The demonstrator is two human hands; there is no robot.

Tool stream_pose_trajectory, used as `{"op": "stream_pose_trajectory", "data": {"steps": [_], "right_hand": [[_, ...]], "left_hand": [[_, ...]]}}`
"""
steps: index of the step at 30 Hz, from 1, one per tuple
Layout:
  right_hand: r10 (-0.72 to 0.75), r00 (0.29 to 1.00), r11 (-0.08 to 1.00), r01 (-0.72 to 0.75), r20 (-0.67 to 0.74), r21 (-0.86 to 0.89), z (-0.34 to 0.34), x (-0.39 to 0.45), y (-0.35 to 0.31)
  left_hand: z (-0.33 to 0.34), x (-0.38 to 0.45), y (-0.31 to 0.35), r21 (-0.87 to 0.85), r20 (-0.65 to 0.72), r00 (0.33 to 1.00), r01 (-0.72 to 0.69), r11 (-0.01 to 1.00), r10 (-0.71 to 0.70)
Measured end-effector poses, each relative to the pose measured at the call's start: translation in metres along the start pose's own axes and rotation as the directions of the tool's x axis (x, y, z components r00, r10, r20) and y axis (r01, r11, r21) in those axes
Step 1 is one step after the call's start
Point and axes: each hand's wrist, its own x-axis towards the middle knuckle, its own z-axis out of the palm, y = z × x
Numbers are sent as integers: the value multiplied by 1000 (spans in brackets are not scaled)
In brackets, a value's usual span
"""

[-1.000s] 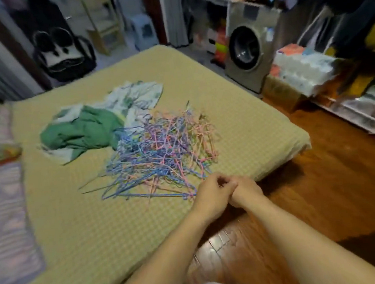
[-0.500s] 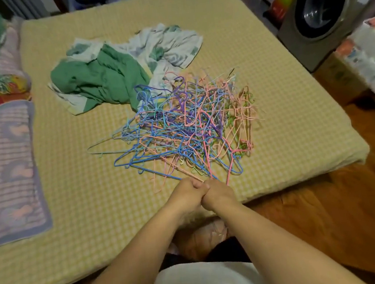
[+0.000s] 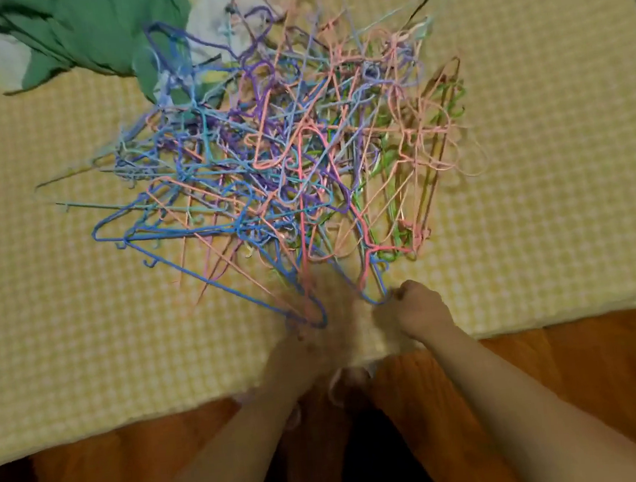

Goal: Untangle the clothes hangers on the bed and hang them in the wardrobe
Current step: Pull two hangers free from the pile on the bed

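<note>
Since half a second ago the two hands have split apart, they were clasped together at the near edge of the pile, and the camera has dipped closer so the washing machine is out of frame.

Head view, the only one: the right hand (image 3: 418, 310) is curled into a fist with its fingers (image 3: 405, 293) pinching the end of a blue hanger (image 3: 376, 287) right at the pile's near edge. The left hand (image 3: 310, 342) is badly smeared by motion blur, sitting just left of the right one, up against the corner of another blue hanger (image 3: 313, 316). Can't tell if those fingers are spread, pressed together or gripping anything.

The tangle of hangers (image 3: 281, 155), blue, purple, pink and a few green ones, fans out directly beyond the fingertips on the bed (image 3: 532, 142), which has a yellow checked cover. Past the pile on the far side, left of the fingers' line, there's a crumpled green cloth (image 3: 86, 33), with a white patterned cloth (image 3: 215, 2) touching the pile's far edge. Below the wrists, the bed edge meets a wooden floor (image 3: 593, 369).
</note>
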Motion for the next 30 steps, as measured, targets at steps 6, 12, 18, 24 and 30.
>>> {"op": "stream_pose_trajectory", "data": {"steps": [6,12,18,24,30], "right_hand": [[74,997,970,-75,10,230,11,64,46],[127,988,849,-156,92,505,34,56,43],[122,983,752,-183,139,633,27,43,18],[54,996,711,-84,66,698,38,52,22],[47,999,568,-47,25,822,34,48,21]], "left_hand": [[57,57,4,-47,-156,971,176,983,-182],[50,36,-2,-4,-157,987,35,999,-35],[51,39,-11,-220,-44,992,108,969,-121],[64,38,-7,-283,-113,992,14,959,-48],[59,25,-26,-66,-144,977,-167,984,156]]}}
